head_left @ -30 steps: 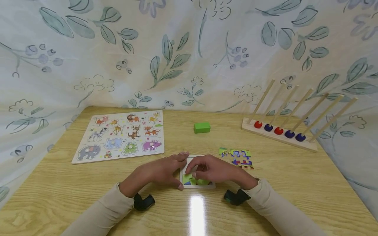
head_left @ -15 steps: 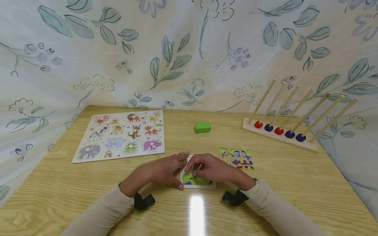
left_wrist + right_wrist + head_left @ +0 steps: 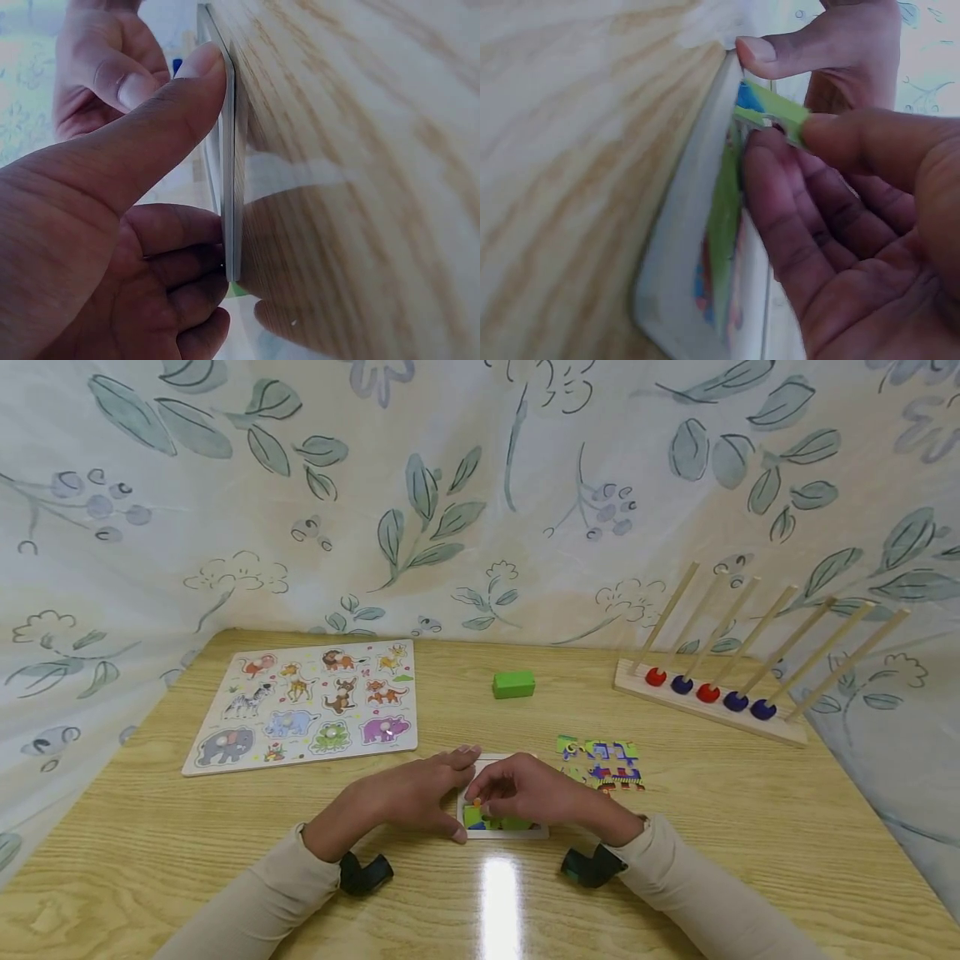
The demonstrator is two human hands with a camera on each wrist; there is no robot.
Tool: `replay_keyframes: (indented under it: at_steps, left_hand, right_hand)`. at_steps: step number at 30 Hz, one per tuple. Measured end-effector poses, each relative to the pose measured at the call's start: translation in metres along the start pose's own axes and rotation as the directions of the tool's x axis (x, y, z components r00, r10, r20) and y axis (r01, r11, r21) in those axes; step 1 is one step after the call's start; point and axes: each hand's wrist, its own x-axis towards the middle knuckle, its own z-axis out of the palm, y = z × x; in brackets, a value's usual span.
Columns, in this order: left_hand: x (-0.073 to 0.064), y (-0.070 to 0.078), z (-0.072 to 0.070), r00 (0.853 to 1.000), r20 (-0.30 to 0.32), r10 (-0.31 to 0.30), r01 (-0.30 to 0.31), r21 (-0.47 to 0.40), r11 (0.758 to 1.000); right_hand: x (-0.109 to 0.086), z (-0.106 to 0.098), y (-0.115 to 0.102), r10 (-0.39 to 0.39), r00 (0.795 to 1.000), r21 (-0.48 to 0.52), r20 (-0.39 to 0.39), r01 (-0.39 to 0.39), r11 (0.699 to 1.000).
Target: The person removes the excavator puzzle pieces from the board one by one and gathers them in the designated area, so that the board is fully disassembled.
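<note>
A small white-rimmed puzzle tray [image 3: 510, 837] lies flat on the table between both hands, with green picture pieces along its near side. My left hand [image 3: 416, 789] holds the tray's left side, thumb at the near corner and fingers towards the far one. Over the tray, my right hand [image 3: 528, 789] pinches a green and blue jigsaw piece [image 3: 787, 112] between thumb and finger. That piece is tilted up from the tray's near left corner in the right wrist view. Several loose jigsaw pieces [image 3: 600, 750] lie just right of the tray, partly behind the right hand.
An animal peg puzzle board [image 3: 307, 706] lies at the back left. Behind the tray sits a green block [image 3: 513, 684]. At the back right stands a wooden rack [image 3: 708, 703] of upright rods with red and blue beads. A floral cloth [image 3: 480, 510] hangs behind the wooden table [image 3: 420, 902].
The right hand's fingertips have drawn closer together, and the piece at the near left corner now tilts up in their grip. The left hand stays in place on the tray.
</note>
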Motion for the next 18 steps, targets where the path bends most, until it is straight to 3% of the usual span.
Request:
replay_keyframes:
  at_steps: [8, 18]
  left_hand:
    - [-0.002, -0.002, 0.001, 1.000, -0.001, -0.016, 0.016, -0.005, 1.000]
    - [0.002, -0.001, 0.004, 1.000, 0.009, -0.020, 0.020, 0.034, 0.999]
  right_hand:
    - [-0.001, -0.002, -0.002, 0.055, 0.996, -0.027, -0.064, -0.057, 0.998]
    - [-0.018, -0.015, 0.005, 0.079, 0.988, -0.074, -0.134, -0.089, 0.993]
